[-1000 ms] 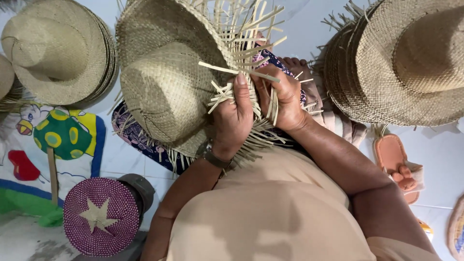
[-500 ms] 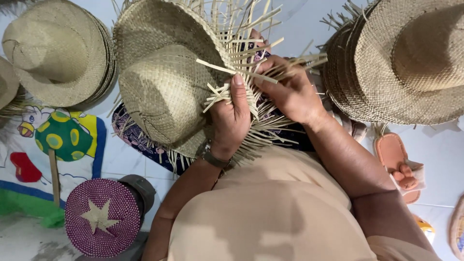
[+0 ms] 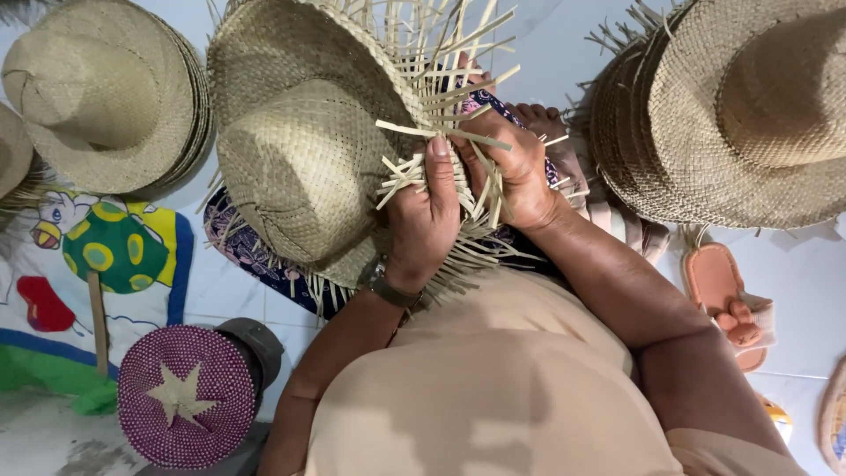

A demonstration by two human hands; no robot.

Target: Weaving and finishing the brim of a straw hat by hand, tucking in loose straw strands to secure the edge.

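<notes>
An unfinished straw hat (image 3: 308, 150) with loose strands sticking out of its brim rests on my lap. My left hand (image 3: 425, 220) grips the brim edge, thumb pressed flat on the woven strands. Just to its right, my right hand (image 3: 511, 167) closes its fingers around several loose straw strands (image 3: 441, 97) at the same edge. The two hands touch each other. A dark bracelet sits on my left wrist.
A stack of finished straw hats (image 3: 106, 97) lies at the upper left, another stack (image 3: 731, 115) at the upper right. A purple woven fan with a pale star (image 3: 185, 397) lies lower left on a colourful mat (image 3: 79, 282). An orange sandal (image 3: 727, 300) lies right.
My right hand pulled strands out to the right half a second ago and has come back in against the left hand at the brim. The hat shifted slightly.
</notes>
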